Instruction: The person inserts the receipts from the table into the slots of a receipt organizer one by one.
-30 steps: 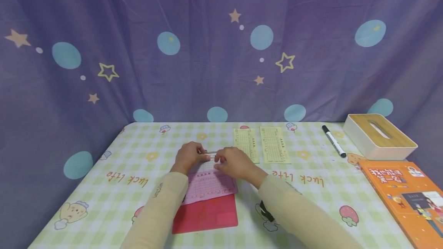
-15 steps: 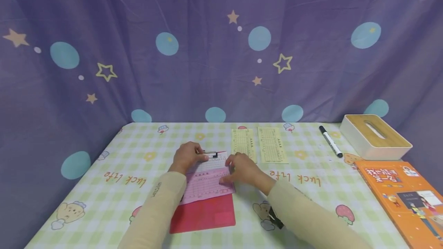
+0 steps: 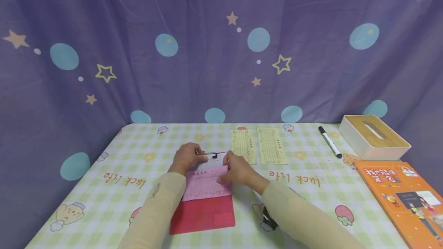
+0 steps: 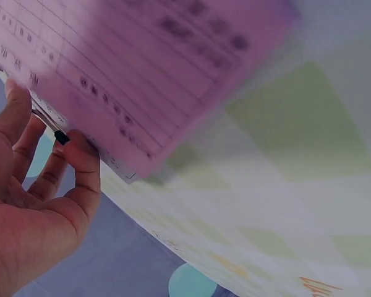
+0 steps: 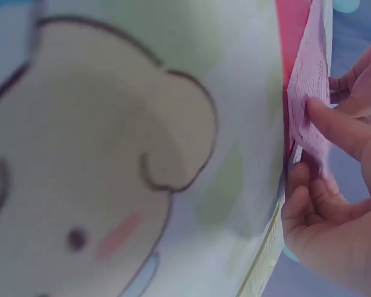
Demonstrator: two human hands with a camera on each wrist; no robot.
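At the left, the left hand [image 3: 187, 157] has thumb and finger clamped on the metal clip [image 3: 212, 156] at the far edge of the red board [image 3: 202, 215]; the left wrist view shows the clip's black end beside a fingertip. Its forearm, in a cream sleeve, reaches up and inward from the bottom edge. The board lies flat on the checked tablecloth [image 3: 145, 206]; a pink printed sheet [image 3: 205, 184] covers its middle, with a white printed sheet [image 3: 212, 163] showing near the clip. To the right, the right hand [image 3: 238, 170] pinches the pink sheet's right edge, thumb on top, fingers curled underneath, the forearm slanting in from the lower right. Beyond lie two yellow slips [image 3: 272, 145], a capped marker [image 3: 330, 142], a white box [image 3: 385, 153] with a slotted wooden top, contents unclear, and an orange book [image 3: 384, 191].
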